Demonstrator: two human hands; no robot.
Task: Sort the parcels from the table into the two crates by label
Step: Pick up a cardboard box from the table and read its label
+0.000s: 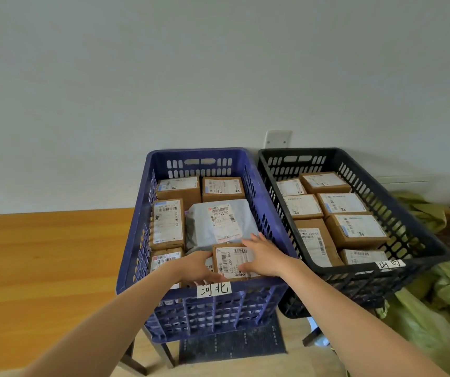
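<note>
A blue crate with a handwritten label on its near rim holds several brown cardboard parcels and a grey poly bag parcel. At its near right corner lies a small brown parcel with a white shipping label. My left hand grips that parcel's left edge, fingers curled under it. My right hand rests flat on its top right, fingers spread and straight. To the right stands a black crate, also labelled, filled with several brown parcels.
A wooden table top stretches to the left of the blue crate. Both crates sit on metal stands. Green plastic sacks lie on the floor at the right. A white wall with a socket plate is behind.
</note>
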